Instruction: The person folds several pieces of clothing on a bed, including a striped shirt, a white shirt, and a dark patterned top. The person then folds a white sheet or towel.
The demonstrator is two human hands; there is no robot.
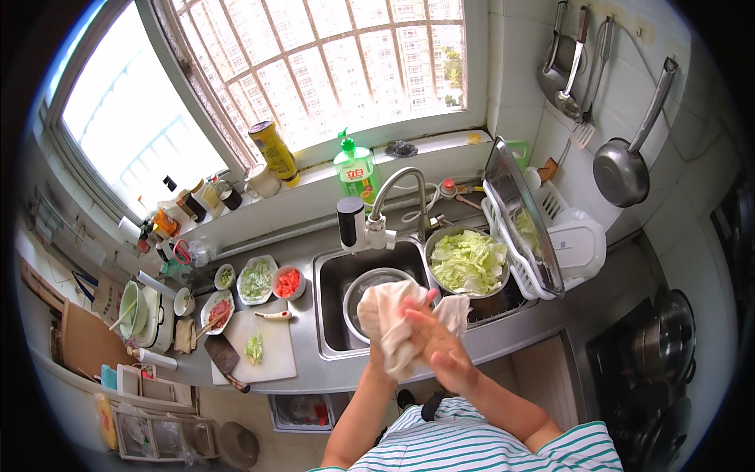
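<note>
A cream-coloured cloth is bunched between my two hands, above the front of the steel sink. My left hand is mostly hidden beneath the cloth and grips it from the left. Against the cloth's right side lies my right hand, its fingers extended and spread apart. One end of the cloth hangs out beyond the right hand. Below them a round metal basin sits in the sink, partly covered by the cloth. A bowl of torn cabbage leaves stands just right of the basin.
Left of the sink, a white cutting board carries chopped greens, a spoon and a cleaver. Behind it are bowls of diced red vegetable and meat. A faucet arches over the sink. A dish rack stands right.
</note>
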